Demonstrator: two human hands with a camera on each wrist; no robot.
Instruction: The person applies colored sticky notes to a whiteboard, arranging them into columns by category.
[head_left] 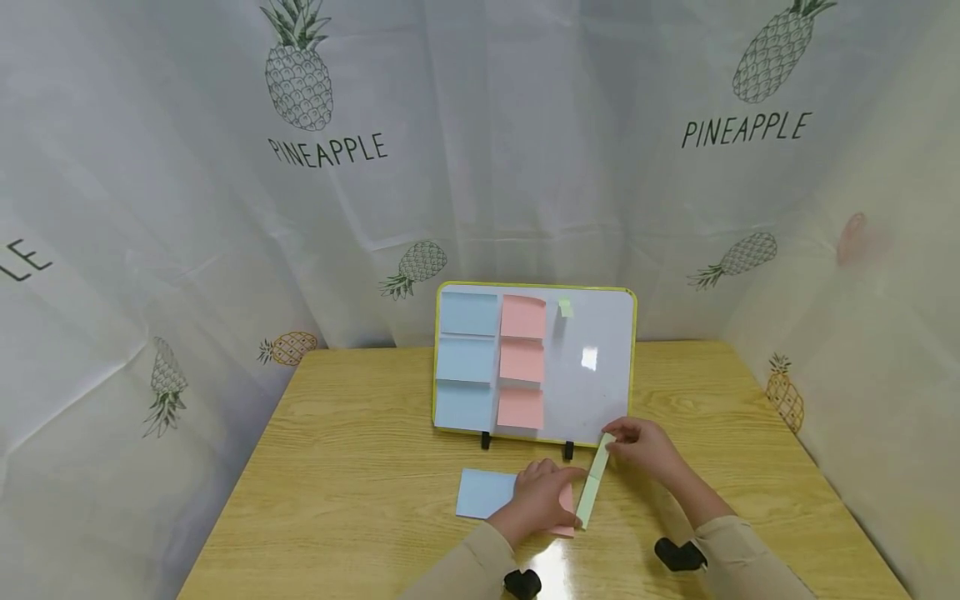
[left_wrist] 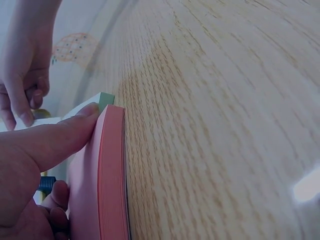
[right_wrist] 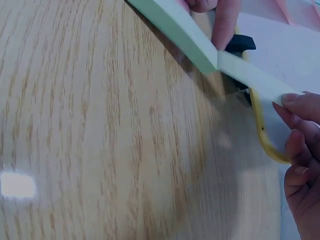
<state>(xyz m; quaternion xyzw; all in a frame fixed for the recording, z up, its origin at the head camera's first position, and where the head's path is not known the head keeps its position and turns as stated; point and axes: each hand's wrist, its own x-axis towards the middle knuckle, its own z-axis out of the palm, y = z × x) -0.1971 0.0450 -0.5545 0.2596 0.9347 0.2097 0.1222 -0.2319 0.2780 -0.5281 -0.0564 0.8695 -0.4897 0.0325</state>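
My left hand (head_left: pixel 540 496) lies over the pink sticky note pad (left_wrist: pixel 112 170) and grips the narrow light-green sticky note pad (right_wrist: pixel 175 32) between thumb and finger, one at each end. Between thumb and fingers, my right hand (head_left: pixel 647 448) pinches the free end of the green top sheet (right_wrist: pixel 252 77). That sheet is folded back from the pad and still joined at its far edge. Left of the pink pad is a blue sticky note pad (head_left: pixel 482 493), partly under the left hand.
Behind the hands stands a yellow-framed whiteboard (head_left: pixel 588 400) on black feet (head_left: pixel 568 451). Three blue notes (head_left: pixel 467 360) and three pink notes (head_left: pixel 521 362) form two columns, with one small green note (head_left: pixel 565 308) at upper right. A pineapple-print curtain (head_left: pixel 525 167) surrounds the wooden table (head_left: pixel 337 475).
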